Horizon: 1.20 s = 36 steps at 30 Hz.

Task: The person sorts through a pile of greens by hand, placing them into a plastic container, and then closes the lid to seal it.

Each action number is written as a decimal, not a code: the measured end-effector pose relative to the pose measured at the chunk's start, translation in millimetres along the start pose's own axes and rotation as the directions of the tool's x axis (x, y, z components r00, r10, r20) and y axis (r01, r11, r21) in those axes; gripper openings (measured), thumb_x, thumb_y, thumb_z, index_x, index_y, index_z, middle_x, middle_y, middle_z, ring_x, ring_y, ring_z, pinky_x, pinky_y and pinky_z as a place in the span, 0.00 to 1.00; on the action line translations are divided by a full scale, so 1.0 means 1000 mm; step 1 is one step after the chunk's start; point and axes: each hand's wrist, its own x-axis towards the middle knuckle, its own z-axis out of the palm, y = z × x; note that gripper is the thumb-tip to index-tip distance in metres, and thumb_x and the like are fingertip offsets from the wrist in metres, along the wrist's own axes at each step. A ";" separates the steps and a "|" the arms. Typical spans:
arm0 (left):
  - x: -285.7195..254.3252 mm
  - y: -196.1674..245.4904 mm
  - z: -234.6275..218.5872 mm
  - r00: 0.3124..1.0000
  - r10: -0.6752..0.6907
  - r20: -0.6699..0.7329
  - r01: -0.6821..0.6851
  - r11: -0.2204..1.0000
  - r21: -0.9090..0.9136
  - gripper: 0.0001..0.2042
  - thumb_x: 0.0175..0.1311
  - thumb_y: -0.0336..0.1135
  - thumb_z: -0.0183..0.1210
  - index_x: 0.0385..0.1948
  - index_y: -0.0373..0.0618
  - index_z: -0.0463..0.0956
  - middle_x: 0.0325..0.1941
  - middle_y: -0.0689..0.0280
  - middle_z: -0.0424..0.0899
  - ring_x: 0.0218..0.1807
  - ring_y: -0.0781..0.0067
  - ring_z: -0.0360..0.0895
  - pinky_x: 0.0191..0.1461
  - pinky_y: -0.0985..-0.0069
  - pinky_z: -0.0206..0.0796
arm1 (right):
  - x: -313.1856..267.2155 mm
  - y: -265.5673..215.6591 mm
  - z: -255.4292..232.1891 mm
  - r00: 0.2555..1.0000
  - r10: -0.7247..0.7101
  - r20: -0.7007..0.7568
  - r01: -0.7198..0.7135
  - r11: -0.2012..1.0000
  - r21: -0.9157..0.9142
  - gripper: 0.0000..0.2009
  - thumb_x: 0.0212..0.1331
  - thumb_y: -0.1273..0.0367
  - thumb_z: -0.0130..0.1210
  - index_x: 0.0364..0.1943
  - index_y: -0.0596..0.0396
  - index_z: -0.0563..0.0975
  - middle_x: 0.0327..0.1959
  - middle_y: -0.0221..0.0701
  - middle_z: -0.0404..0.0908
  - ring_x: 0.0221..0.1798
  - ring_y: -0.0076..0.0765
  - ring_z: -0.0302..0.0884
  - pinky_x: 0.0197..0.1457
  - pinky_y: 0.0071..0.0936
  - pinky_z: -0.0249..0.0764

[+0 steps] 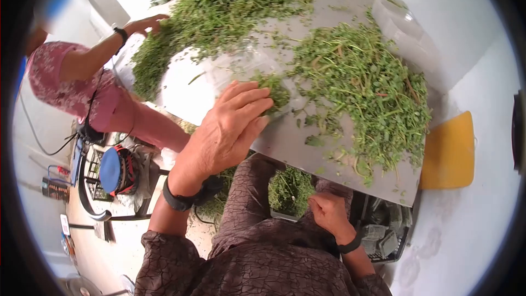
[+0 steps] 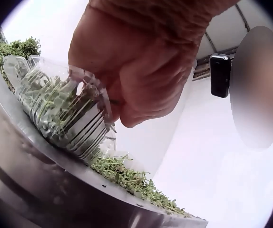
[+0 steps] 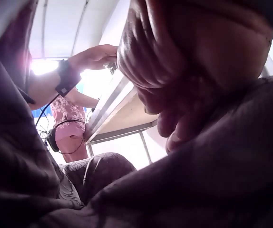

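Left wrist view shows a clear, thin plastic box [image 2: 65,114] with ribbed sides, packed with small leaves and fine stems; it stands tilted in that view on a smooth, shiny metal table [image 2: 41,180]. The left hand [image 1: 230,126] is over the box, its fingers nearly straight, side by side, and touching the greens [image 1: 276,93] in it; the skin is creased over the knuckles. Across the table, beyond the left hand, spreads a big, dense heap [image 1: 235,5] of leafy sprigs, and to its right lies a looser heap [image 1: 361,87], its pale, stringy stems tangled among small oval leaves. Clear plastic tubs [image 1: 397,24] sit by the wall behind the looser heap. The right hand [image 1: 331,216] rests on the patterned trousers [image 1: 246,186], its fingers curled in, with nothing visibly held. Beside the table's right edge is a smooth yellow board [image 1: 449,153] with rounded corners. Under the table, more cut greens [image 1: 290,192] show between the knees, and a black lattice crate [image 1: 402,244] holds crinkly clear plastic. On the left, another person [image 1: 66,79] in pink, flowered cloth reaches bare fingers to the big heap.
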 end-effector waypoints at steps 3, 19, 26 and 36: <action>0.003 0.002 0.011 0.999 -0.034 0.039 0.026 0.982 0.187 0.15 0.63 0.29 0.52 0.50 0.33 0.75 0.59 0.53 0.75 0.66 0.51 0.65 0.73 0.54 0.48 | 0.002 0.000 0.002 1.000 -0.023 -0.010 0.022 0.999 -0.035 0.02 0.51 0.74 0.60 0.28 0.56 0.79 0.25 0.37 0.80 0.27 0.44 0.79 0.30 0.35 0.75; -0.061 0.019 0.018 0.951 0.239 -0.194 -0.293 0.899 -0.326 0.07 0.56 0.32 0.61 0.33 0.42 0.81 0.42 0.61 0.85 0.38 0.67 0.82 0.40 0.71 0.74 | -0.011 -0.039 -0.014 0.997 -0.074 0.007 0.074 0.997 -0.032 0.05 0.50 0.75 0.61 0.31 0.59 0.79 0.28 0.38 0.81 0.30 0.45 0.80 0.32 0.34 0.77; -0.071 0.033 0.045 0.991 0.127 0.033 -0.078 0.772 -0.631 0.09 0.58 0.29 0.60 0.39 0.38 0.80 0.42 0.56 0.84 0.44 0.54 0.81 0.46 0.66 0.74 | 0.024 -0.131 -0.094 0.963 -0.241 -0.123 0.193 0.930 -0.313 0.08 0.47 0.76 0.64 0.32 0.57 0.80 0.29 0.36 0.81 0.29 0.42 0.80 0.29 0.31 0.75; -0.058 0.046 0.048 0.995 0.091 -0.049 -0.097 0.661 -0.744 0.06 0.60 0.25 0.57 0.37 0.35 0.78 0.40 0.54 0.83 0.43 0.53 0.81 0.45 0.66 0.74 | 0.111 -0.128 -0.134 0.970 -0.212 -0.122 0.024 0.580 -0.814 0.09 0.50 0.67 0.62 0.28 0.60 0.79 0.22 0.42 0.75 0.27 0.49 0.73 0.30 0.42 0.68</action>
